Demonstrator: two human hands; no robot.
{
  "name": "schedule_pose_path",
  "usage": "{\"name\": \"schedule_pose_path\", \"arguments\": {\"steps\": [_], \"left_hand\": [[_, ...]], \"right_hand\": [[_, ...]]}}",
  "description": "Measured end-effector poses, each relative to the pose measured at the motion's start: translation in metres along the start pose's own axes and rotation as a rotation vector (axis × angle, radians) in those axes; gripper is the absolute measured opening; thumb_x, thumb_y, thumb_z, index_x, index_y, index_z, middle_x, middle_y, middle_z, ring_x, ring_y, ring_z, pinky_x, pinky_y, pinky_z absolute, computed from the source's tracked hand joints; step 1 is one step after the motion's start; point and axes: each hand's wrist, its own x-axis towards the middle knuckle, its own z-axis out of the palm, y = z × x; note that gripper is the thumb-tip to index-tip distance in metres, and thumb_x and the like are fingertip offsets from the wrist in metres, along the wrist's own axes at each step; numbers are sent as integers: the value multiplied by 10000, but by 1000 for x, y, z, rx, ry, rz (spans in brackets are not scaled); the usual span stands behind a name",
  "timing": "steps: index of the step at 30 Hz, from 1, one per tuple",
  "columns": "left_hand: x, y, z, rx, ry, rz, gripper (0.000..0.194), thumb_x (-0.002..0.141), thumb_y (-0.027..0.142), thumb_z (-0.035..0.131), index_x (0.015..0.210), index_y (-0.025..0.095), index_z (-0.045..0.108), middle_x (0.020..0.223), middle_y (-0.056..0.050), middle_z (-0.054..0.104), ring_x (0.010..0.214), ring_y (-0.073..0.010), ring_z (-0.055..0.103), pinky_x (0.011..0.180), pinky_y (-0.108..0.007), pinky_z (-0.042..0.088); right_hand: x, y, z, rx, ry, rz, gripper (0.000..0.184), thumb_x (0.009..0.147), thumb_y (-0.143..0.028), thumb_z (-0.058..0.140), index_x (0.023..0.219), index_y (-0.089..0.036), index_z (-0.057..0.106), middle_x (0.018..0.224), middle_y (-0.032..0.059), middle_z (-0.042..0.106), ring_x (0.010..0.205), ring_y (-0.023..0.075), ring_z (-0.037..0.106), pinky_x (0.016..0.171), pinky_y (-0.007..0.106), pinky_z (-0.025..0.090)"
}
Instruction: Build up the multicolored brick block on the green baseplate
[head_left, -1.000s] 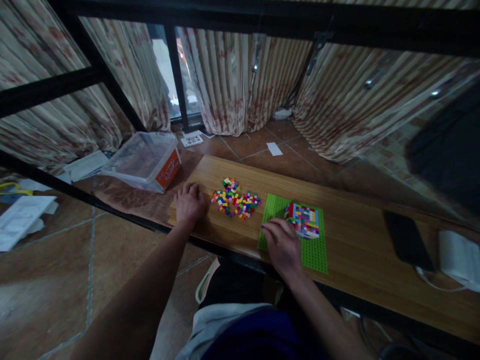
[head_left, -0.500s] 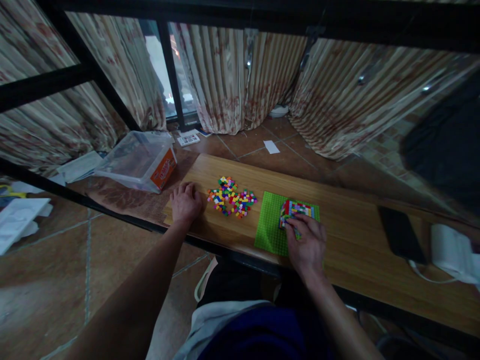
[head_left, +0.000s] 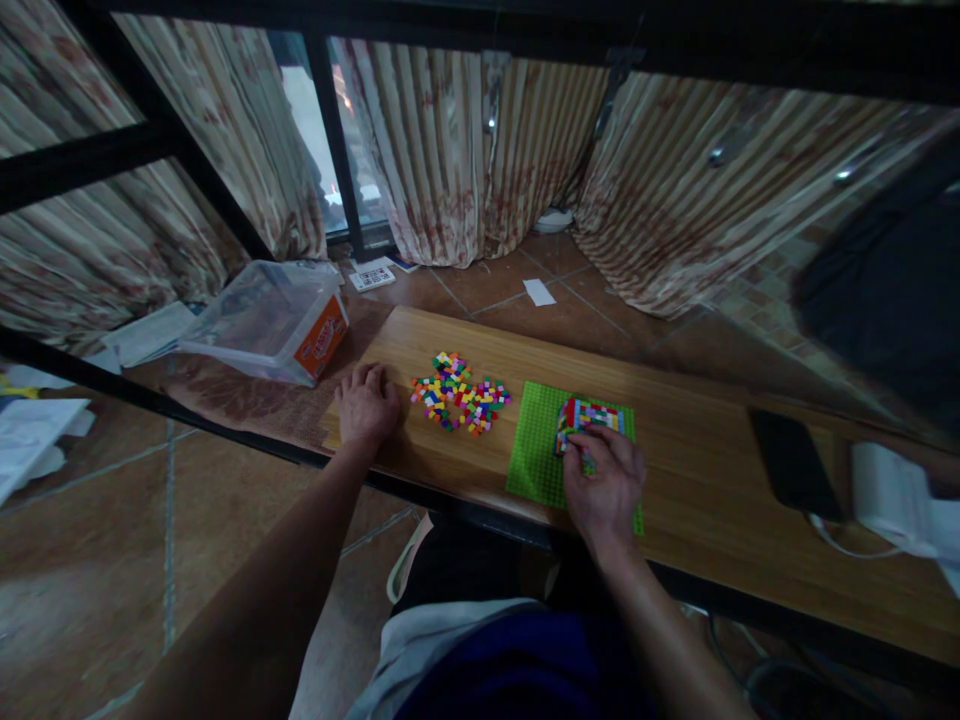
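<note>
On the wooden bench, a green studded baseplate (head_left: 534, 455) carries a low build of multicoloured toy bricks (head_left: 594, 412). My right hand (head_left: 606, 480) is over the plate's front right part, thumb and fingertips pinched together against the build's near left side. What sits between those fingertips is too small and hidden to make out. To the left lies a loose pile of small coloured bricks (head_left: 480, 405). My left hand (head_left: 366, 403) rests palm down beside that pile at the bench's left end, its fingers a little bent and apart, holding nothing.
A clear plastic box (head_left: 262, 320) with an orange label stands past the bench's left end. Right of the baseplate lie a black phone (head_left: 795, 465) and a white device (head_left: 892, 500) with a cable. Patterned curtains (head_left: 442, 150) hang behind a dark metal frame.
The whole view has shifted slightly. My right fingertips have edged a little along the near side of the build. My left hand stays at the bench's left end.
</note>
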Motion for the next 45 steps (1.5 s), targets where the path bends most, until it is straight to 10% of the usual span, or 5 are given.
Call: {"name": "schedule_pose_path", "arguments": {"steps": [45], "left_hand": [[0, -3, -2, 15, 5, 15, 408, 927, 294, 451, 1272, 182, 639, 1349, -131, 620, 1268, -337, 513, 1068, -493, 388]], "right_hand": [[9, -5, 9, 55, 17, 123, 193, 876, -334, 590, 745, -221, 676, 1009, 74, 685, 999, 262, 560, 942, 455, 369]]}}
